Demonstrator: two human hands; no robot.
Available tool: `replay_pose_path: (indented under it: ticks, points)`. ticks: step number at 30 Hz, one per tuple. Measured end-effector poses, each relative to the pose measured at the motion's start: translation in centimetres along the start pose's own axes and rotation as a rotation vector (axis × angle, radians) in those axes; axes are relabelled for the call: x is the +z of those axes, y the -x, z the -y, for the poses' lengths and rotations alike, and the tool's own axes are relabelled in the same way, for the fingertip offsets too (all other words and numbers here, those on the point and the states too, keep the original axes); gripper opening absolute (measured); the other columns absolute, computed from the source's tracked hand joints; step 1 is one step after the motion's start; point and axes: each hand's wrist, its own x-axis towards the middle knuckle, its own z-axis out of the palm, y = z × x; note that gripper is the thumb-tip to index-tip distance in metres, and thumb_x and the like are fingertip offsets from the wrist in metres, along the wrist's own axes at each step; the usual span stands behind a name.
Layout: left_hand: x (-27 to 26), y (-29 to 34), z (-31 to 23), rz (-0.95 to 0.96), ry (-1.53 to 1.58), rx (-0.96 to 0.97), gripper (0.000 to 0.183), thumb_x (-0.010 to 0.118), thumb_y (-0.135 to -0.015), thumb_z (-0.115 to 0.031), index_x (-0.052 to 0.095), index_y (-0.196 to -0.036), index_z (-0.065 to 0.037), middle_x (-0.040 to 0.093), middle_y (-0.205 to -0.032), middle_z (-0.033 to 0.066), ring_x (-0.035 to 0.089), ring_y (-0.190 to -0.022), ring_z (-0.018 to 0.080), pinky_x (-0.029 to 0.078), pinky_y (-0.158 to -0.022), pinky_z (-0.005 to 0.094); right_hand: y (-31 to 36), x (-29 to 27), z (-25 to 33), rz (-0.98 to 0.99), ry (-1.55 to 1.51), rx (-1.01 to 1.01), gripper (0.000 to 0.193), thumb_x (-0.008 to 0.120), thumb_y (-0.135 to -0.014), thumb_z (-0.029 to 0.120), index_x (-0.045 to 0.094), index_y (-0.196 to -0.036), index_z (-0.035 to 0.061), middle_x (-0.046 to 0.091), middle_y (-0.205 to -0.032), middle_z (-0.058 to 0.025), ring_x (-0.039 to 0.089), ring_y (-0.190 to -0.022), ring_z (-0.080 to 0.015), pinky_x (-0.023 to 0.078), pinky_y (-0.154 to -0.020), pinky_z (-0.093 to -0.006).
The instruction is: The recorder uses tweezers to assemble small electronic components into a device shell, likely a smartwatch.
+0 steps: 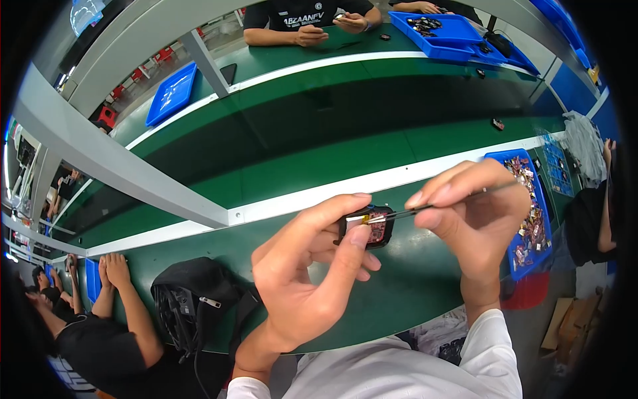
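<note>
My left hand (309, 272) is closed around a small black device housing (380, 231), gripping it between thumb and fingers above the green table. Inside the housing a reddish circuit board and a pale rectangular part show, with a bit of yellow beside them. In my right hand (475, 213) is a pair of dark, thin tweezers (405, 213), pinched between thumb and fingers. Their tips reach into the housing, close to my left thumb. Whether the tips grip anything is too small to tell.
At the right stands a blue tray (546, 256) heaped with small electronic parts. A black bag (199, 292) lies on the table at the left, near a co-worker's arms. A grey metal frame post (153, 179) slants across the left. Across the bench, another person works near blue trays (435, 50).
</note>
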Motion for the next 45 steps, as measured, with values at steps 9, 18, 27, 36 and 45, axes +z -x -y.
replay_pose_path:
  ticks: [9,18,27,36,45]
  points:
    - [0.0,-0.3,0.9,0.083,-0.227,0.252,0.025,0.059,-0.091,0.010,0.059,-0.115,0.013,0.070,-0.094,0.0226,0.072,-0.065,0.0213,0.058,-0.051,0.0245,-1.5,-1.8,-0.6,0.025,-0.308,0.506,0.018,0.075,-0.078,-0.003,0.067,-0.094,-0.0069,0.071,-0.082,-0.0135,0.069,-0.072,-0.0112,0.052,-0.063,-0.0189]
    - [-0.1,0.0,1.9,0.069,-0.262,0.405,0.023,0.060,-0.087,0.016,0.059,-0.109,0.011,0.068,-0.095,0.0211,0.072,-0.072,0.0222,0.064,-0.056,0.0269,-1.8,-2.0,-0.6,0.053,-0.392,0.563,0.017,0.072,-0.079,-0.005,0.066,-0.094,-0.0080,0.072,-0.086,-0.0169,0.072,-0.077,-0.0162,0.057,-0.072,-0.0242]
    - [-0.2,-0.4,2.0,0.100,-0.309,0.464,0.023,0.058,-0.088,0.016,0.057,-0.111,0.011,0.066,-0.098,0.0215,0.071,-0.064,0.0214,0.061,-0.051,0.0256,-1.8,-2.1,-0.5,0.049,-0.414,0.566,0.016,0.072,-0.079,-0.004,0.066,-0.094,-0.0081,0.072,-0.086,-0.0175,0.072,-0.078,-0.0171,0.057,-0.073,-0.0247]
    - [0.1,0.3,1.8,0.041,-0.173,0.276,0.018,0.057,-0.093,0.008,0.047,-0.108,0.009,0.062,-0.096,0.0214,0.070,-0.060,0.0219,0.059,-0.048,0.0255,-1.8,-1.5,-0.6,0.017,-0.370,0.534,0.016,0.074,-0.080,-0.004,0.066,-0.094,-0.0078,0.072,-0.085,-0.0166,0.071,-0.076,-0.0161,0.057,-0.071,-0.0230]
    - [0.1,0.0,1.0,0.000,-0.120,0.096,0.014,0.055,-0.094,0.007,0.049,-0.107,0.008,0.065,-0.083,0.0177,0.069,-0.059,0.0194,0.058,-0.049,0.0254,-1.1,-1.5,-0.8,0.011,-0.139,0.440,0.016,0.077,-0.080,-0.004,0.066,-0.092,-0.0075,0.071,-0.080,-0.0145,0.067,-0.069,-0.0100,0.050,-0.059,-0.0178]
